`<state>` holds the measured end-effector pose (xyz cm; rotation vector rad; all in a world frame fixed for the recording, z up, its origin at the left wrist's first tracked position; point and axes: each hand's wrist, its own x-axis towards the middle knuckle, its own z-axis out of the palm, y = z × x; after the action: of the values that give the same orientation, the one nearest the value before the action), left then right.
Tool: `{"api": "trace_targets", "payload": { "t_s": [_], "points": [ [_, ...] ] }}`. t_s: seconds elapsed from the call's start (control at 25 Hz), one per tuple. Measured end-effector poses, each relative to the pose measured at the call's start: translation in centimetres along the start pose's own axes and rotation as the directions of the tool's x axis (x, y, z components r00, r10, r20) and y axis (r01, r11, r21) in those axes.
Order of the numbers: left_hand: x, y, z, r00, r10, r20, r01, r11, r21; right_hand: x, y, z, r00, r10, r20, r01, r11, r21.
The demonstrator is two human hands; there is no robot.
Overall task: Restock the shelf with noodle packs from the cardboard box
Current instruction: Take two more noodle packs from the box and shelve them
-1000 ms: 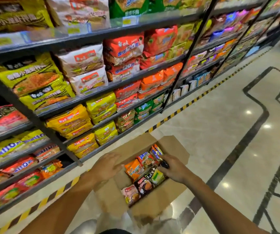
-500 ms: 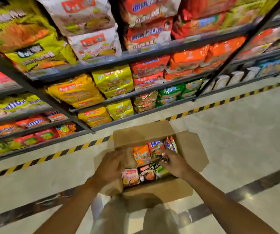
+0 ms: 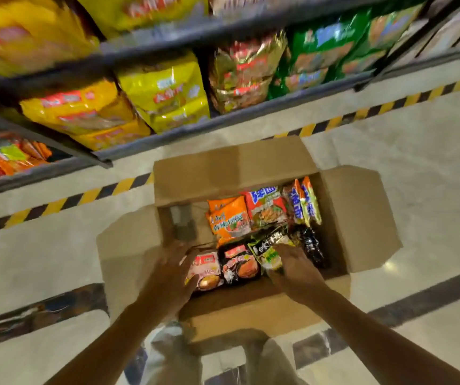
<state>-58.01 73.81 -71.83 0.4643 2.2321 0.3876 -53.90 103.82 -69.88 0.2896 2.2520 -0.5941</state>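
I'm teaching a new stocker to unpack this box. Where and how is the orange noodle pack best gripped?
Probably by its upper edge, coming from straight above. The orange noodle pack lies face-up, tilted, in the cardboard box, overlapping its neighbours. Bare box floor shows to its left, so fingers could slip under that side and pinch the sealed edge. Both the left hand and the right hand are nearer other packs.

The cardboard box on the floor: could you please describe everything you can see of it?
The cardboard box is plain brown and sits on the pale floor in front of the shelf, its four flaps folded outward. Its right part holds assorted noodle packs, some flat, some on edge; the left part shows bare cardboard bottom. The left hand reaches in at the near left corner, and the right hand rests on the packs near the near wall.
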Motion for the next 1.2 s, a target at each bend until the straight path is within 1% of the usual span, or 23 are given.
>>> {"api": "trace_targets", "payload": {
  "t_s": [0.08,0.16,0.24,0.36,0.44,0.52,0.6,0.68,0.76,0.84,0.88,0.96,1.04,1.08,1.12,1.2],
  "points": [
    [3.5,-1.6,3.2,1.0,-0.015,-0.018,0.015,1.0,-0.015,4.0,1.7,3.5,0.998,0.053,0.037,-0.055,0.998,0.031],
    [6.7,-3.1,6.8,0.999,-0.026,-0.043,0.024,0.999,-0.045,8.1,3.2,7.0,0.995,0.076,0.065,-0.081,0.994,0.076],
    [9.8,-4.3,9.9,0.997,-0.031,-0.067,0.027,0.998,-0.062,11.9,4.1,9.7,0.995,0.087,0.044,-0.092,0.989,0.113],
    [13.0,-6.2,13.2,0.998,-0.057,-0.032,0.055,0.996,-0.064,16.1,4.8,12.3,0.996,0.085,-0.016,-0.081,0.985,0.152],
    [14.5,-7.2,14.5,0.997,-0.082,0.008,0.082,0.995,-0.06,18.4,5.1,13.2,0.997,0.073,-0.035,-0.065,0.98,0.186],
    [15.5,-8.0,15.3,0.995,-0.101,0.021,0.102,0.991,-0.091,20.8,5.3,14.1,0.996,0.071,-0.05,-0.057,0.968,0.245],
    [15.8,-8.4,15.7,0.995,-0.099,0.026,0.102,0.985,-0.141,22.6,5.2,14.7,0.986,0.08,-0.146,-0.027,0.942,0.334],
    [15.9,-8.8,15.7,0.995,-0.096,0.024,0.098,0.981,-0.167,23.9,4.8,15.3,0.966,0.123,-0.228,-0.033,0.931,0.364],
    [15.9,-9.0,15.8,0.995,-0.097,-0.007,0.095,0.981,-0.171,25.0,4.4,16.1,0.957,0.194,-0.217,-0.096,0.914,0.393],
    [16.0,-9.1,15.6,0.994,-0.102,-0.039,0.093,0.978,-0.188,26.1,3.5,16.9,0.947,0.285,-0.151,-0.187,0.866,0.464],
    [16.1,-9.2,15.5,0.994,-0.104,-0.043,0.093,0.975,-0.199,26.7,3.1,17.3,0.943,0.305,-0.135,-0.211,0.858,0.468],
    [16.4,-9.3,15.6,0.994,-0.095,-0.05,0.082,0.973,-0.216,27.7,2.6,17.8,0.93,0.334,-0.152,-0.256,0.888,0.381],
    [16.5,-9.5,16.1,0.994,-0.093,-0.049,0.079,0.969,-0.234,28.3,2.7,18.4,0.908,0.353,-0.226,-0.293,0.92,0.259],
    [16.4,-9.6,16.3,0.994,-0.098,-0.043,0.085,0.968,-0.236,28.6,3.0,18.7,0.892,0.363,-0.27,-0.305,0.924,0.232],
    [16.5,-9.8,16.6,0.994,-0.101,-0.035,0.09,0.968,-0.234,28.8,3.3,18.8,0.878,0.367,-0.306,-0.31,0.925,0.221],
    [16.4,-10.1,17.1,0.994,-0.112,-0.017,0.104,0.964,-0.243,28.6,3.5,19.0,0.875,0.364,-0.32,-0.305,0.926,0.222]
  ]
}}
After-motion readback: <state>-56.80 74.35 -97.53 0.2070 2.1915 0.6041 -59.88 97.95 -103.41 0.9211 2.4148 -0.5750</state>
